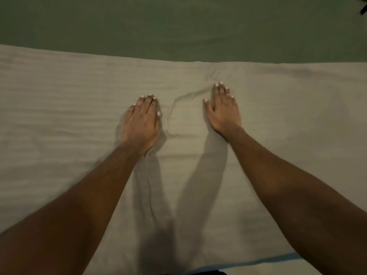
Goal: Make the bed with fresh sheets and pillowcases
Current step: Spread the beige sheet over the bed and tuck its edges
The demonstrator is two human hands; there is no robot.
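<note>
Left hand (141,124) flat, palm down on the pale striped sheet (59,120), fingers straight and held together, gripping nothing. Right hand (223,108) same: flat on the sheet, fingers straight, thumb splayed toward the left hand. Hands near each other, not touching. A raised wrinkle (184,98) runs in the sheet between them, curving from beside the left hand up toward the right fingertips. Sheet covers the near part of the bed; its far edge lies straight across a green sheet (178,26) beyond. Both forearms bare. Dim light, slight blur.
</note>
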